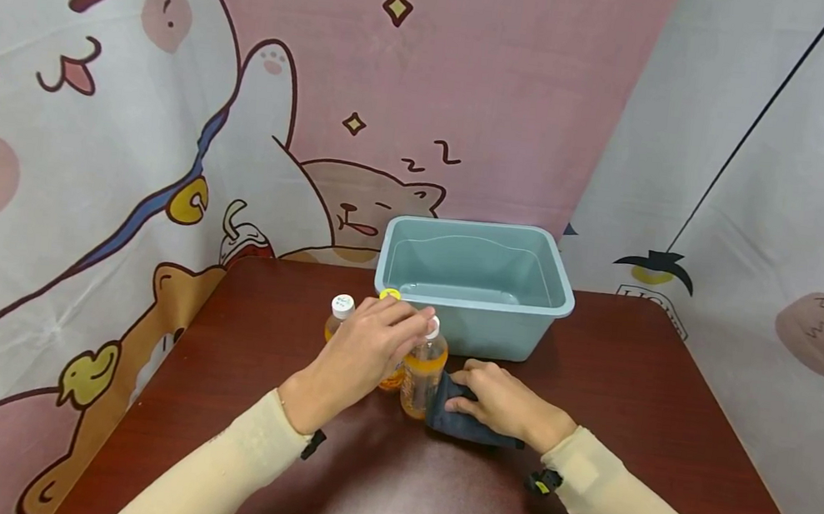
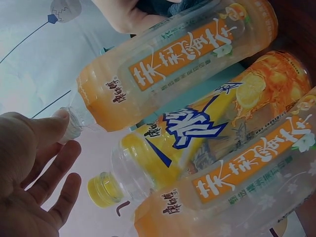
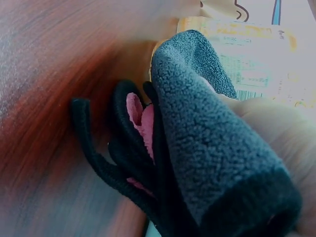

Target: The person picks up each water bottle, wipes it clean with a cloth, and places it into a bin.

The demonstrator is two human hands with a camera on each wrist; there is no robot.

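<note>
My left hand (image 1: pixel 361 344) pinches the white cap (image 2: pixel 71 121) of a clear plastic drink bottle (image 1: pixel 423 380) with an orange label, which stands on the table. Pressed to the lower right side of that bottle is a dark grey fleecy cloth (image 3: pixel 207 133) with black edging and pink parts, gripped in my right hand (image 1: pixel 506 401). A yellow-capped bottle (image 2: pixel 192 138) stands just left of the pinched one. Further left comes another white-capped bottle (image 2: pixel 247 187) with the same orange label, partly hidden behind my left hand in the head view.
Behind the bottles, a light blue-green plastic bin (image 1: pixel 475 331) stands at the back of the dark red-brown table (image 1: pixel 638 398). A printed cartoon curtain (image 1: pixel 475 88) hangs behind the table and along both sides.
</note>
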